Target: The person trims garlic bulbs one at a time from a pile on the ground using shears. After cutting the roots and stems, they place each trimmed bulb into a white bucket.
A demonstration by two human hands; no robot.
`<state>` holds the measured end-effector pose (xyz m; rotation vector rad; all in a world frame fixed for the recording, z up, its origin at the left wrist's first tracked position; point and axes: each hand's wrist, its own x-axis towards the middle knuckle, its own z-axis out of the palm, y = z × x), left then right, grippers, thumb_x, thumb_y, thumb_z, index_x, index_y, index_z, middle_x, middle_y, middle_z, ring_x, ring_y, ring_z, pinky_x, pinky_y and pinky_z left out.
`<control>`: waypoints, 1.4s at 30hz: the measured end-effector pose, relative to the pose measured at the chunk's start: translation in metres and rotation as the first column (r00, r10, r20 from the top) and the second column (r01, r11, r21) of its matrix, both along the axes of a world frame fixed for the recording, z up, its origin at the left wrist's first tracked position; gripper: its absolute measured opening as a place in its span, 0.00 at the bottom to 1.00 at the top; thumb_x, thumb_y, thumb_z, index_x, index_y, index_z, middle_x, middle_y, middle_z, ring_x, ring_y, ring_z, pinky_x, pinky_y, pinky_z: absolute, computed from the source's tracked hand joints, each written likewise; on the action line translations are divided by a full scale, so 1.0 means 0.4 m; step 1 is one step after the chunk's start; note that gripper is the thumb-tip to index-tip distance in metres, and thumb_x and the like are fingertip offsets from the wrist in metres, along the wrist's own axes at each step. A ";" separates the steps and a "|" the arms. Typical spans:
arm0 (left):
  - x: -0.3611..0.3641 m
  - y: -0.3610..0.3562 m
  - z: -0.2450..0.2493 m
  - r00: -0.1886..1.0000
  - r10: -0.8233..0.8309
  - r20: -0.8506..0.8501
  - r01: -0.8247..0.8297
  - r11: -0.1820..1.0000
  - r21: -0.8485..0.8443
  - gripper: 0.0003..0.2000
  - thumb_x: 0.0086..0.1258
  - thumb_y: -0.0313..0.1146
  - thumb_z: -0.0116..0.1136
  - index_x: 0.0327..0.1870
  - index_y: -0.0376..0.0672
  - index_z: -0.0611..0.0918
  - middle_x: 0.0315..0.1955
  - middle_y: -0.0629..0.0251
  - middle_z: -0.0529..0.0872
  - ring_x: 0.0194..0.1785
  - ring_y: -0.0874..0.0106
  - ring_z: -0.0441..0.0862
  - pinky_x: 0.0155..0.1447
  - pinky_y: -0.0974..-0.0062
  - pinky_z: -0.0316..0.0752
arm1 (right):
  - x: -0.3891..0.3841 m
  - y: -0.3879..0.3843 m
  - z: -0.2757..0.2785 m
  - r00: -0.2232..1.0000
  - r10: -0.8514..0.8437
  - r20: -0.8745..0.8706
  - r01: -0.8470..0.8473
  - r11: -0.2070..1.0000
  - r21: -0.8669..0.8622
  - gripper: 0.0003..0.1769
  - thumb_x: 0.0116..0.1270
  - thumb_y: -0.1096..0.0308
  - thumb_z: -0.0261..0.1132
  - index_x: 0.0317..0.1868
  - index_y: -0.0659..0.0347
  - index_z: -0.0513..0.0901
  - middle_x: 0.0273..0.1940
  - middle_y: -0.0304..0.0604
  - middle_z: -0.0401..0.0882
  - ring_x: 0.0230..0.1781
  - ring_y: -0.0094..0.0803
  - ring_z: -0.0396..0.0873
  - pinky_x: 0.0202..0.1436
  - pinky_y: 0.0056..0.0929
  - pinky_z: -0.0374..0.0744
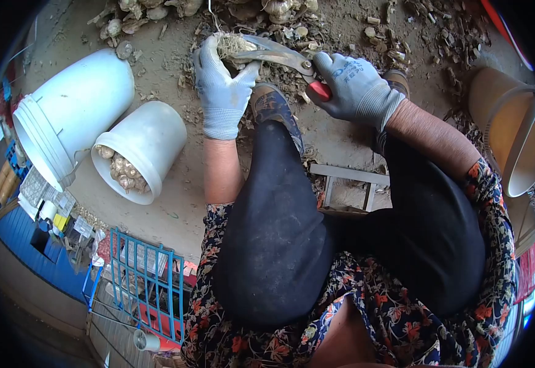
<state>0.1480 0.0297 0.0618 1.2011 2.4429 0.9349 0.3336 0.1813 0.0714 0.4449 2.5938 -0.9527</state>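
Note:
My left hand [226, 92], in a pale work glove, is closed around a garlic bulb [234, 45] whose shaggy roots face up. Much of the bulb is hidden by the fingers and the blades. In my gloved right hand [358, 86] is a pair of pruning shears [283, 57] with red grips. The curved blades are parted and reach across to the bulb, near my left thumb. Beyond both hands, more garlic bulbs [277, 7] lie on the dirt floor among dry trimmings [396, 55].
To the left, a large white bucket [83, 92] lies beside a smaller white bucket [154, 138] with garlic bulbs [126, 173] inside. A beige bucket [494, 101] is at the right. A metal frame [350, 173] shows between my legs, and a blue rack [151, 276] stands lower left.

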 end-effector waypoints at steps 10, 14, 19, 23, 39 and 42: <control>0.032 0.028 0.035 0.988 0.000 -0.154 -0.006 0.999 -0.038 0.35 0.44 0.31 0.74 0.57 0.35 0.70 0.46 0.49 0.73 0.49 0.53 0.75 0.57 0.60 0.71 | 0.003 -0.007 0.002 0.999 -0.033 0.020 0.032 0.999 0.020 0.25 0.66 0.48 0.59 0.45 0.65 0.70 0.35 0.56 0.81 0.36 0.51 0.84 0.39 0.45 0.82; 0.043 0.029 0.037 0.993 0.052 -0.108 -0.057 0.997 -0.045 0.35 0.43 0.30 0.74 0.56 0.34 0.72 0.46 0.50 0.75 0.51 0.54 0.75 0.58 0.61 0.72 | 0.003 -0.012 -0.011 1.000 -0.012 -0.016 0.012 1.000 0.009 0.24 0.66 0.50 0.60 0.45 0.65 0.70 0.35 0.55 0.82 0.36 0.50 0.84 0.38 0.44 0.82; 0.034 0.034 0.004 0.982 0.035 -0.186 -0.036 0.999 -0.006 0.36 0.43 0.30 0.74 0.57 0.36 0.71 0.45 0.49 0.75 0.47 0.52 0.76 0.55 0.60 0.74 | -0.005 0.000 -0.023 0.999 0.018 0.029 -0.019 1.000 0.022 0.22 0.67 0.52 0.59 0.45 0.65 0.70 0.34 0.56 0.82 0.35 0.50 0.84 0.38 0.46 0.81; 0.046 0.046 -0.010 0.944 0.196 0.267 -0.210 0.977 0.026 0.33 0.46 0.30 0.74 0.56 0.32 0.73 0.44 0.54 0.79 0.45 0.65 0.79 0.52 0.69 0.77 | 0.011 -0.015 -0.063 0.993 -0.120 -0.001 0.120 0.986 -0.112 0.17 0.69 0.57 0.56 0.43 0.64 0.70 0.28 0.57 0.80 0.35 0.54 0.82 0.37 0.48 0.79; 0.053 0.018 0.006 0.507 0.071 0.859 -0.351 0.927 0.131 0.23 0.55 0.20 0.64 0.54 0.33 0.74 0.40 0.66 0.80 0.41 0.79 0.79 0.47 0.80 0.77 | 0.033 -0.006 -0.035 0.997 -0.051 -0.055 0.054 0.997 0.058 0.22 0.65 0.53 0.61 0.48 0.62 0.70 0.37 0.53 0.80 0.38 0.50 0.83 0.44 0.46 0.79; 0.063 0.028 0.002 0.699 0.080 0.711 -0.268 0.951 0.156 0.25 0.54 0.20 0.67 0.55 0.32 0.71 0.42 0.64 0.80 0.42 0.78 0.79 0.48 0.79 0.77 | 0.012 -0.015 -0.029 1.000 -0.016 -0.011 0.017 0.992 0.125 0.24 0.65 0.51 0.61 0.49 0.63 0.68 0.37 0.54 0.80 0.38 0.48 0.83 0.44 0.47 0.79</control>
